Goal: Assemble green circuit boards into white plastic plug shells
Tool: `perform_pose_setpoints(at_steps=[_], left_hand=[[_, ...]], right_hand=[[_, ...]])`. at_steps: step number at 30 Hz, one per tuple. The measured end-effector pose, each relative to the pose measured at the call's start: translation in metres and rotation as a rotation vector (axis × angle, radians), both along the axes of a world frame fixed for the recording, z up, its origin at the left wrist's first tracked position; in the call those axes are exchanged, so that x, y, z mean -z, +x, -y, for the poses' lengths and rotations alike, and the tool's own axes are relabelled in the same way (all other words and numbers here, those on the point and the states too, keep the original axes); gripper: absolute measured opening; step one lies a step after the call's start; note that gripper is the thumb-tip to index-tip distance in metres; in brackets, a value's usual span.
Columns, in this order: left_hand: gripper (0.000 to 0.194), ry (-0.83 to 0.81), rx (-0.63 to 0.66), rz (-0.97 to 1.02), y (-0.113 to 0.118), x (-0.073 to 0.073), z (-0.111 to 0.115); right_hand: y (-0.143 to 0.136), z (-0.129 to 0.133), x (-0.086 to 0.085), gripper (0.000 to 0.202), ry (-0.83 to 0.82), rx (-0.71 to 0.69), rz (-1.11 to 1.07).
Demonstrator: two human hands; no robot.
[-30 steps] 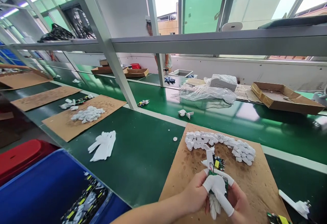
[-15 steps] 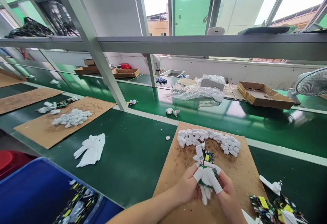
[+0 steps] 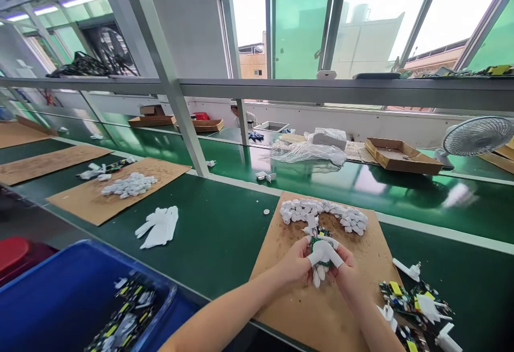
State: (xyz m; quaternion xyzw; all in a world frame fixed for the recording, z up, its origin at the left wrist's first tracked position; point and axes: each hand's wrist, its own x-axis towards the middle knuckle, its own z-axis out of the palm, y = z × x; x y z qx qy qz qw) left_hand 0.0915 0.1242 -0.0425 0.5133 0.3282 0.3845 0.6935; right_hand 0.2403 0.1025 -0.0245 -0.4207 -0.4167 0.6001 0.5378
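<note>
My left hand [image 3: 297,261] and my right hand [image 3: 346,264] are together above a brown cardboard sheet [image 3: 289,298]. Both are closed on a small green circuit board [image 3: 315,241], gripping it from its two sides. White coverings are on several fingertips. A white part [image 3: 321,253] covers the board's middle, its exact kind unclear. Small white pieces [image 3: 320,276] show beneath the board, partly hidden by my fingers. Just beyond the hands, a white plug-like part [image 3: 310,222] and another board with components [image 3: 324,232] lie on the cardboard.
White caps [image 3: 297,210] form a curved row at the cardboard's far side. Boards with yellow components [image 3: 395,289] lie at right. A white glove [image 3: 159,226] rests on the green table at left, above a blue bin [image 3: 52,282] holding boards. A fan [image 3: 477,136] stands at the back.
The camera view has tilted up and turned slightly, so the scene sits differently. Both hands keep hold of the circuit board, with only slight finger movement.
</note>
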Motion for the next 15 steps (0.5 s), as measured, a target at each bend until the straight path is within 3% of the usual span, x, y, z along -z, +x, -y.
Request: perform_pose_setpoints(at_steps=[5, 9, 15], left_hand=[[0.052, -0.040, -0.043, -0.008, -0.003, 0.003, -0.009], [0.037, -0.044, -0.093, -0.049, -0.007, 0.005, -0.011], [0.032, 0.021, -0.140, -0.108, -0.009, 0.000, -0.007]], right_hand=[[0.000, -0.012, 0.007, 0.061, 0.040, -0.011, 0.024], [0.002, -0.019, 0.012, 0.040, 0.047, -0.024, 0.074], [-0.003, -0.021, 0.005, 0.030, 0.120, -0.026, 0.164]])
